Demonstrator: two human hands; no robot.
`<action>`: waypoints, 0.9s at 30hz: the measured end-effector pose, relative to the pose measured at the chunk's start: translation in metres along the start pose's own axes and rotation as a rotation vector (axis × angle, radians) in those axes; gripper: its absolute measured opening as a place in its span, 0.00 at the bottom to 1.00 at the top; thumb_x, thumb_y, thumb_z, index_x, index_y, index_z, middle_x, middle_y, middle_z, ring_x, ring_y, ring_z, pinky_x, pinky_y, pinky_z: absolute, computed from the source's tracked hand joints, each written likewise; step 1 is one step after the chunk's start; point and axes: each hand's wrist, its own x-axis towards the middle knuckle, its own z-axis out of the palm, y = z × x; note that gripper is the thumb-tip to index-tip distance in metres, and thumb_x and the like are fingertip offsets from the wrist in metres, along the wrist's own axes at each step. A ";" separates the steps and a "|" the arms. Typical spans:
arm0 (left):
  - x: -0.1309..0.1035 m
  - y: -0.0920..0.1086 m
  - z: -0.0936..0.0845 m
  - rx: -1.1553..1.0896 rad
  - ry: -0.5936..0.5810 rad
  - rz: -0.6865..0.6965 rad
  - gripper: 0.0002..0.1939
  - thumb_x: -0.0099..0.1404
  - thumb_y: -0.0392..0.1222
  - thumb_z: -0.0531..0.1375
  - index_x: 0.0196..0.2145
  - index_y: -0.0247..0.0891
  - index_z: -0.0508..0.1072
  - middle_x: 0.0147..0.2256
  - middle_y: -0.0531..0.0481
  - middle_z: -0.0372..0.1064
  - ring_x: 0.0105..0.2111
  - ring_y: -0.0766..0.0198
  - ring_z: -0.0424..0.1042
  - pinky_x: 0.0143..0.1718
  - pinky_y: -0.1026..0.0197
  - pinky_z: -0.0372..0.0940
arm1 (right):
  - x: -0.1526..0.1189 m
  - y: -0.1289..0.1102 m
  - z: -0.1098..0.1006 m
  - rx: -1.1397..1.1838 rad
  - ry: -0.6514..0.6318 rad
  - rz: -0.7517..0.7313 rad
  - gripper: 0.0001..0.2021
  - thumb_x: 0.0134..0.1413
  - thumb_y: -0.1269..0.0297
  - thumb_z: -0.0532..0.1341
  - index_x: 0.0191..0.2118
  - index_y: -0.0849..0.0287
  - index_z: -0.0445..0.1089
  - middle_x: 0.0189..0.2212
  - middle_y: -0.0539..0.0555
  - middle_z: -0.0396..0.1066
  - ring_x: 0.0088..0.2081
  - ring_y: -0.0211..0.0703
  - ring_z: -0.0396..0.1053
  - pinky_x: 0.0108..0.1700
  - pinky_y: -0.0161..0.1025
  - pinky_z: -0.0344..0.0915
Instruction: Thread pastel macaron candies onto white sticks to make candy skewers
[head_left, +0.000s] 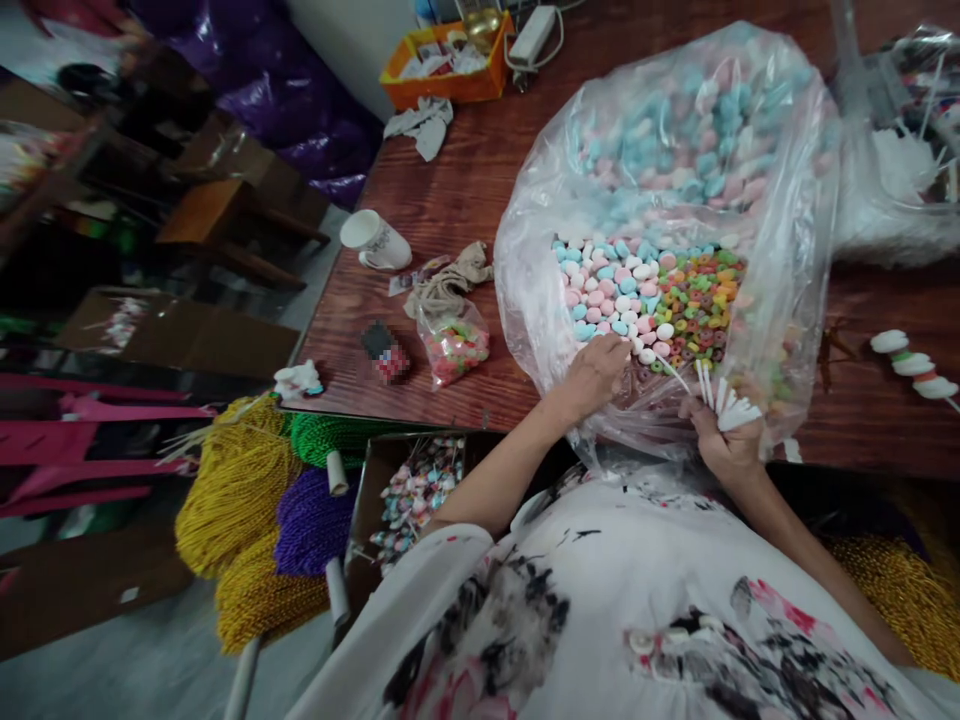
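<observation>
A large clear plastic bag [529, 240] lies open in front of me. Pink, blue and white oval pieces [600, 285], which look like candies or beads, fill its left part. Small multicoloured rings [701, 305] lie to their right. My left hand [596, 375] is at the near edge of the oval pieces, fingers closed together; what they pinch is hidden. My right hand [727, 440] is closed around a bundle of white sticks [731, 408]. A single white stick [673, 373] slants from near its fingertips toward the pieces by my left hand.
Left on the table are a white mug [366, 235], a crumpled cloth [450, 280] and a small bag of colourful pieces [454, 345]. An orange tray [450, 65] stands behind. A threaded stick [913, 365] lies right. Below left are a filled box [420, 490] and yellow cord bundles [236, 490].
</observation>
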 end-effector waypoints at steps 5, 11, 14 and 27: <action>-0.012 0.018 -0.009 -0.721 0.310 -0.363 0.18 0.64 0.50 0.62 0.46 0.36 0.76 0.39 0.47 0.75 0.32 0.65 0.75 0.35 0.60 0.73 | -0.002 -0.009 -0.007 -0.060 -0.097 -0.104 0.04 0.52 0.68 0.62 0.35 0.55 0.75 0.23 0.48 0.70 0.26 0.39 0.68 0.33 0.37 0.67; -0.013 0.044 -0.012 -1.141 0.415 -0.565 0.26 0.56 0.55 0.69 0.47 0.36 0.76 0.32 0.51 0.75 0.30 0.64 0.77 0.32 0.62 0.76 | 0.001 -0.033 -0.007 -0.189 -0.234 -0.149 0.07 0.51 0.73 0.58 0.28 0.55 0.70 0.24 0.47 0.69 0.25 0.36 0.64 0.30 0.34 0.63; -0.013 0.044 -0.008 -1.218 0.435 -0.544 0.26 0.56 0.55 0.69 0.48 0.37 0.76 0.32 0.51 0.75 0.33 0.63 0.78 0.33 0.60 0.77 | 0.001 -0.031 -0.007 -0.222 -0.210 -0.127 0.07 0.52 0.74 0.57 0.31 0.55 0.71 0.24 0.47 0.68 0.25 0.36 0.64 0.30 0.34 0.61; -0.014 0.035 -0.008 -0.985 0.583 -0.263 0.12 0.54 0.37 0.72 0.38 0.43 0.82 0.36 0.51 0.78 0.37 0.68 0.76 0.42 0.65 0.70 | -0.004 -0.039 -0.006 -0.201 -0.275 -0.116 0.09 0.56 0.75 0.57 0.26 0.57 0.63 0.20 0.45 0.59 0.23 0.32 0.57 0.27 0.32 0.55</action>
